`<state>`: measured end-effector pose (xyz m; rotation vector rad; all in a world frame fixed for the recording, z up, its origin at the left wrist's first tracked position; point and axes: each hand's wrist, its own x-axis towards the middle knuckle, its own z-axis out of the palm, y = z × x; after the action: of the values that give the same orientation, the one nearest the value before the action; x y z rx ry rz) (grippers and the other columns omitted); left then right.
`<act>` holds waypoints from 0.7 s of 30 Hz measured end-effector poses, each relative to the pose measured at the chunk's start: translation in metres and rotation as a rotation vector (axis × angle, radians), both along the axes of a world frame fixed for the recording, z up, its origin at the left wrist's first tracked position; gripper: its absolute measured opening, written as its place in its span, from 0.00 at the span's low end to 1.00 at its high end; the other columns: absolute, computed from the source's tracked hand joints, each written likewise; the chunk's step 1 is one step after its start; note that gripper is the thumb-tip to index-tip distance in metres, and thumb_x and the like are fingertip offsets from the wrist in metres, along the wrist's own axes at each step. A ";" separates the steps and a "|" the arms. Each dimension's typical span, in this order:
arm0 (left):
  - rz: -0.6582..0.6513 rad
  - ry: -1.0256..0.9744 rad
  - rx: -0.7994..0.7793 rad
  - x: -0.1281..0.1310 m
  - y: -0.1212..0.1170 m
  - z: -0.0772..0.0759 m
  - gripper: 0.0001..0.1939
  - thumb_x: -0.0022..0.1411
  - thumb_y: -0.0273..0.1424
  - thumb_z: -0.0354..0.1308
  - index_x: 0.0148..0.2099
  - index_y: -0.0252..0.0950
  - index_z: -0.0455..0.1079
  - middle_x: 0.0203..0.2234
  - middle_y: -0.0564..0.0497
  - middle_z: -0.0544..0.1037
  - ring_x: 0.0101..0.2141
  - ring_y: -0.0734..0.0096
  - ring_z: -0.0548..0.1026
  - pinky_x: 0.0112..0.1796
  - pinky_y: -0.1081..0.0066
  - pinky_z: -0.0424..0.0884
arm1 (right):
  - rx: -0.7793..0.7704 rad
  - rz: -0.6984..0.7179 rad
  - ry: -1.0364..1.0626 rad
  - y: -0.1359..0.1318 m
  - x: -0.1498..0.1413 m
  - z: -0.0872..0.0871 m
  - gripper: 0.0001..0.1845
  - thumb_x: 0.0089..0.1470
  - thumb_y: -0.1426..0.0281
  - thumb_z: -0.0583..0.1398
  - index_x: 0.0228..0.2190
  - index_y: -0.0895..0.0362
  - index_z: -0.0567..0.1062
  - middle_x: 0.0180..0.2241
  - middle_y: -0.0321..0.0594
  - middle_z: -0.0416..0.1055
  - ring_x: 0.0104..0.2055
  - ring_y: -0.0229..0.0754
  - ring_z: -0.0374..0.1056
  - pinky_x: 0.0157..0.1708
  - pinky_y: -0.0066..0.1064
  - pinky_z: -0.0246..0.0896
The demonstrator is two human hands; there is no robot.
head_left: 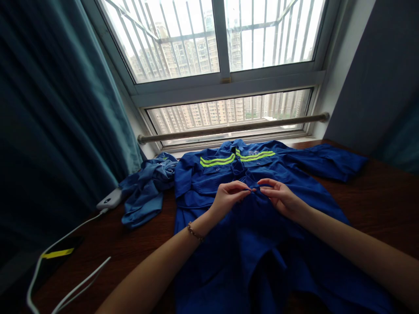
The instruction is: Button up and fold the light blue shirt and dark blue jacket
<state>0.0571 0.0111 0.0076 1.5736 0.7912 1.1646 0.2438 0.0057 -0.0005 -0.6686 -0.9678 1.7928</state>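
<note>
A blue work jacket (209,183) with yellow-green reflective strips across the chest lies spread on the wooden surface, collar toward the window. My left hand (231,194) pinches the fabric at the jacket's front opening, below the chest strips. Close by on the right, my right hand (278,196) has its thumb and fingers drawn together at the same front edge, gripping the cloth. The fingertips of both hands nearly meet there. Whatever small fastening lies between them is too small to make out. The jacket's lower front hangs in loose folds nearer to me.
Left of the jacket lies a crumpled lighter blue garment (147,187). Beside it a white device (110,199) has a white cable (75,229) plugged in. A dark flat object with a yellow strip (58,253) rests farther left. A metal rail (235,127) crosses before the window.
</note>
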 end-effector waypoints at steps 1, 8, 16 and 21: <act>-0.003 0.004 -0.044 0.001 -0.001 0.000 0.10 0.46 0.33 0.62 0.30 0.30 0.73 0.27 0.49 0.73 0.22 0.79 0.66 0.23 0.77 0.62 | 0.003 0.002 -0.004 0.000 0.000 0.000 0.18 0.39 0.75 0.65 0.35 0.58 0.70 0.31 0.40 0.74 0.32 0.37 0.71 0.33 0.25 0.64; 0.035 -0.019 -0.115 0.004 -0.002 -0.003 0.12 0.40 0.31 0.66 0.26 0.30 0.67 0.17 0.55 0.72 0.17 0.80 0.67 0.20 0.78 0.63 | 0.005 0.021 -0.005 -0.001 -0.002 0.000 0.16 0.40 0.74 0.64 0.35 0.58 0.70 0.32 0.40 0.74 0.34 0.37 0.70 0.36 0.26 0.64; -0.072 -0.050 -0.154 0.003 -0.004 0.000 0.15 0.40 0.31 0.66 0.33 0.30 0.72 0.26 0.49 0.77 0.26 0.72 0.74 0.33 0.70 0.70 | -0.016 -0.001 -0.024 0.000 0.001 -0.002 0.16 0.39 0.74 0.65 0.34 0.58 0.71 0.29 0.39 0.74 0.28 0.36 0.70 0.28 0.23 0.65; -0.123 -0.066 -0.189 0.003 -0.004 -0.003 0.16 0.44 0.32 0.63 0.37 0.31 0.73 0.34 0.46 0.77 0.32 0.68 0.74 0.38 0.68 0.70 | -0.006 -0.024 -0.013 0.002 0.002 -0.001 0.17 0.38 0.73 0.66 0.34 0.57 0.70 0.28 0.38 0.74 0.27 0.36 0.70 0.27 0.24 0.65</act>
<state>0.0602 0.0075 0.0044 1.4010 0.7287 1.0178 0.2462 0.0072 -0.0018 -0.6941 -0.9596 1.7728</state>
